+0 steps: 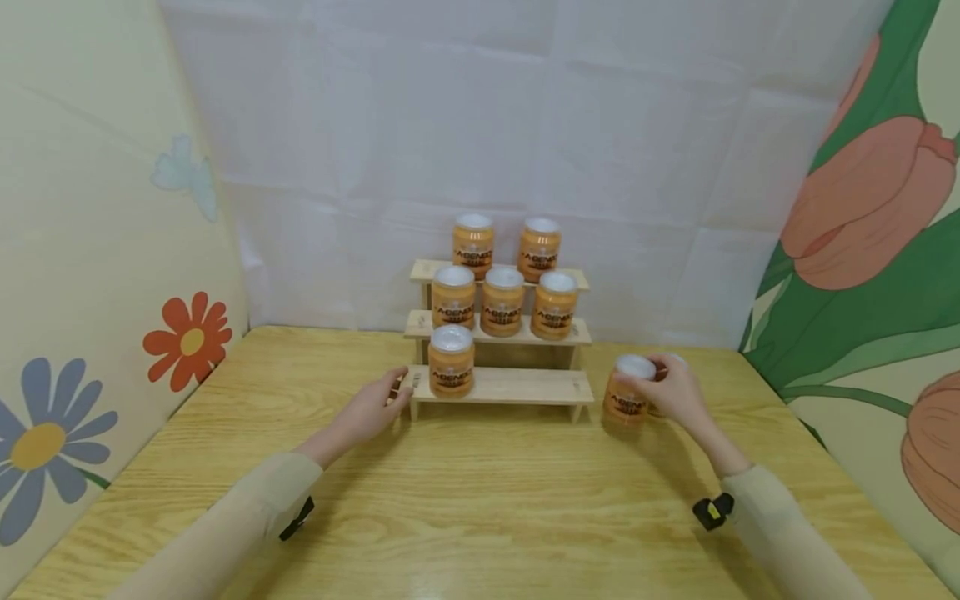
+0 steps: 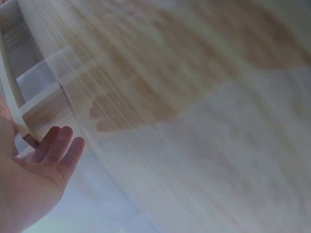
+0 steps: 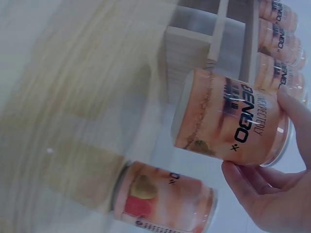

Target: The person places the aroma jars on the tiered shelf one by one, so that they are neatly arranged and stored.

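Observation:
My right hand (image 1: 672, 392) grips an orange can (image 1: 627, 390) with a white top and dark lettering, fingers and thumb around its upper part. In the right wrist view this can (image 3: 233, 119) is held near the rack's right end. A second orange can (image 3: 165, 196) stands beside it on the table, mostly hidden by my hand in the head view. My left hand (image 1: 369, 410) is at the left end of a three-step wooden rack (image 1: 525, 385), its fingertips right at the lowest step. In the left wrist view its fingers (image 2: 57, 148) extend loosely beside the step's end.
Two cans (image 1: 473, 247) stand on the top step, three cans (image 1: 502, 304) on the middle one, and one can (image 1: 452, 362) at the left of the lowest step. The wooden table (image 1: 480, 500) ends at a white cloth backdrop (image 1: 480, 108), with flowered panels at both sides.

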The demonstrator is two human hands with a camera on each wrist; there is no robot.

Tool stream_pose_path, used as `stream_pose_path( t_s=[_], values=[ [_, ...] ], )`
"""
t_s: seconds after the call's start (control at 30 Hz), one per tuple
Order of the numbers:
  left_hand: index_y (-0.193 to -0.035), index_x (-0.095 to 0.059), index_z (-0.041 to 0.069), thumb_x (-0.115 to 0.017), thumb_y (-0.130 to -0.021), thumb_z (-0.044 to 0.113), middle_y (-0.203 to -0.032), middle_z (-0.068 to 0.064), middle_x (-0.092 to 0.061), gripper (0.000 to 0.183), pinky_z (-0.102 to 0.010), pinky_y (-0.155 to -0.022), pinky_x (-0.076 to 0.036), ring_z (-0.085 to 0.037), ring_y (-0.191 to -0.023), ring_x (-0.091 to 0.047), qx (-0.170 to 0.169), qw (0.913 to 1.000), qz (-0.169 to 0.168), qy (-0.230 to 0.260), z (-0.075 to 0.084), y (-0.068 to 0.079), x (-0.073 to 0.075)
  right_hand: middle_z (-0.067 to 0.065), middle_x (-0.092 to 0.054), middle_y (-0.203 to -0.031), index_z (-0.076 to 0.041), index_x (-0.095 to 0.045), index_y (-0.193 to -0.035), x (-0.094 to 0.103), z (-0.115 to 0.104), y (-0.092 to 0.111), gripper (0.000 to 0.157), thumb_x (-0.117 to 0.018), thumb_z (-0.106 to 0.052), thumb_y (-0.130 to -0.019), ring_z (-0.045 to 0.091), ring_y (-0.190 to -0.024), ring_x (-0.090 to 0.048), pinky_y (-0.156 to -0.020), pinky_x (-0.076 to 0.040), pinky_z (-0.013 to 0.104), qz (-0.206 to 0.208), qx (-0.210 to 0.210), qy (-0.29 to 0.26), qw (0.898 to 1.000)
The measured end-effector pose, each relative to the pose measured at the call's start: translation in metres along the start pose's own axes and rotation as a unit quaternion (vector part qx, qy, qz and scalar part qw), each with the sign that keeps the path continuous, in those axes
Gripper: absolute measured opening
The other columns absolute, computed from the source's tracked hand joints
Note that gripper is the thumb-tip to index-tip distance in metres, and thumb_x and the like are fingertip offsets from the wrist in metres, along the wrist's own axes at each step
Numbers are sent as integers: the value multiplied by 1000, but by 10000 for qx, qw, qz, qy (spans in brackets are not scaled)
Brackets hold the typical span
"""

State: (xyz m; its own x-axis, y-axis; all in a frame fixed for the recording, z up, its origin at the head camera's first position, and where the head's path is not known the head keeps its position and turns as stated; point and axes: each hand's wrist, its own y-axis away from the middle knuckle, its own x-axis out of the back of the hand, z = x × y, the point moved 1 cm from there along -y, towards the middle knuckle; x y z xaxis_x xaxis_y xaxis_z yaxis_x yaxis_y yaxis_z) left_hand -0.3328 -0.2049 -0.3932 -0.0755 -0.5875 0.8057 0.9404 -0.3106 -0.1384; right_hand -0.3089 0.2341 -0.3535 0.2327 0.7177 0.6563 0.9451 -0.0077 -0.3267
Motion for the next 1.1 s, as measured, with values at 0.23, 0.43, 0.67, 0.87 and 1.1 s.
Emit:
stream_pose_path(
  t_s=[0.23, 0.43, 0.67, 0.87, 1.1],
  values=[
    [-143, -26, -8, -40, -102, 26, -130, -32, -49, 56, -50, -91, -48, -41, -114, -53, 0, 10000, -26, -12, -1, 0, 1, 17, -64, -98, -3, -61, -116, -2, -22, -7, 57, -70, -47, -80, 21, -78, -58, -61, -49, 28, 74, 40, -164, 9998],
    [-144, -26, -8, -39, -102, 28, -131, -31, -48, 56, -49, -91, -49, -40, -114, -54, -21, 10000, -40, -17, -2, -1, 1, 15, -65, -99, -3, -64, -112, -15, -45, -11, 50, -73, -41, -80, 21, -81, -60, -65, -51, 28, 60, 378, -582, 9976],
    [-143, -27, -9, -40, -102, 26, -130, -32, -49, 55, -49, -91, -49, -40, -113, -54, -61, 10000, -12, -26, -1, -1, 1, 11, -66, -96, -4, -65, -113, -38, -68, -14, 49, -77, -36, -77, 18, -80, -59, -63, -50, 25, 261, 909, -679, 9932],
    [-143, -26, -8, -40, -102, 26, -130, -32, -49, 55, -50, -92, -48, -40, -114, -54, -31, 10000, -11, 18, 0, 0, 2, 11, -65, -95, -5, -63, -113, -56, -86, -18, 49, -79, -32, -76, 18, -78, -58, -61, -50, 28, 395, 1252, -810, 9880],
    [-142, -27, -9, -40, -102, 26, -129, -32, -49, 55, -50, -91, -49, -41, -113, -54, -75, 10000, 2, -37, -1, 0, 1, 11, -59, -102, -4, -59, -121, -74, -102, -22, 57, -78, -35, -77, 19, -78, -53, -61, -46, 28, 40, 1074, -945, 9897]
  ],
)
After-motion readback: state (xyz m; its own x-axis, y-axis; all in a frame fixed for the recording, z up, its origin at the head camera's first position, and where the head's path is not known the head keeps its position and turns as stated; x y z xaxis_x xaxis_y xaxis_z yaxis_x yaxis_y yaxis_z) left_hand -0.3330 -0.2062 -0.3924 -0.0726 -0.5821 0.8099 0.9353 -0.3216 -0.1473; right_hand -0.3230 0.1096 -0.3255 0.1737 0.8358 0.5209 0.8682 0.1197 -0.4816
